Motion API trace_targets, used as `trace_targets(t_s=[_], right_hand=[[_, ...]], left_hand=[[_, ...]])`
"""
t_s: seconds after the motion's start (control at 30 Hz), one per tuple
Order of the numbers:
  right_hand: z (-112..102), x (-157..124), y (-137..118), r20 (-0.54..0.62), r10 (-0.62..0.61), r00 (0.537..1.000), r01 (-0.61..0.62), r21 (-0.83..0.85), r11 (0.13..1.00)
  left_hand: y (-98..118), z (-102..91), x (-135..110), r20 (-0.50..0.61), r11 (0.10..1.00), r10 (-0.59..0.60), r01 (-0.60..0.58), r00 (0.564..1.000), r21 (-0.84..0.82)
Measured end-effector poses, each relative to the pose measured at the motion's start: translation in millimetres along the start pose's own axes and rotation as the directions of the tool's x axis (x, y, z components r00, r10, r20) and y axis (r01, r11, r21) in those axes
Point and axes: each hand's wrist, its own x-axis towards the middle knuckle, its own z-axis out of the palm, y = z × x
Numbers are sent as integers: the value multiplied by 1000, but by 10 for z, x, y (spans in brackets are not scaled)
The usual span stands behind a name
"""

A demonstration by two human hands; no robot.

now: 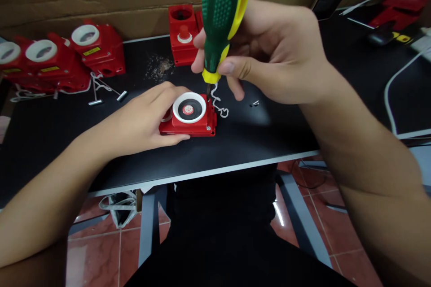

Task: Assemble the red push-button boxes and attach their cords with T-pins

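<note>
A red box with a white ring (195, 131) on top lies flat on the black table, close to its front edge. My left hand (155, 114) is wrapped round the box's left side, fingers over the top and thumb along the front. In my right hand (269, 54) is a green and yellow screwdriver (220, 13), held upright between thumb and fingers. Its tip reaches the box's back right corner, where a screw sits. Another screw (208, 128) shows at the front right corner. A white cord (220, 108) trails behind the box on the right.
Several red boxes (107, 54) with white rings stand at the back left, small metal hammers (96, 102) beside them. Another red box (183, 47) stands behind my work. Loose screws (255, 103) lie to the right, debris (160, 67) at the back. A white cable (390, 98) runs along the right.
</note>
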Motion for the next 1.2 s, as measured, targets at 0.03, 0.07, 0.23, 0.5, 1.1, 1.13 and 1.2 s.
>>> trace_targets(t_s=[0.03,0.07,0.23,0.5,1.1,1.13,1.2], right_hand=[[14,4,16,-12,-21,1000,21,16,1000],[28,7,33,-36,-34,999,35,27,999],[56,11,100,-174,-29,984,27,-11,1000],[39,-11,239,-252,-97,963,33,-248,968],[-41,12,1,-40,105,994,-104,7,995],[-9,11,-9,-90,118,989,-118,5,993],[63,7,-39,-175,155,972,-157,-1,988]], left_hand=[[2,-2,0,0,1000,5,-5,1000,3],[4,-4,0,-1,1000,10,-10,1000,5],[13,1,1,-1,1000,-14,14,1000,6],[-14,11,-14,2,1000,-17,17,1000,15],[-16,7,5,-6,1000,11,-11,1000,1],[-19,9,9,-9,1000,14,-14,1000,-3],[-19,12,12,-13,1000,15,-15,1000,-7]])
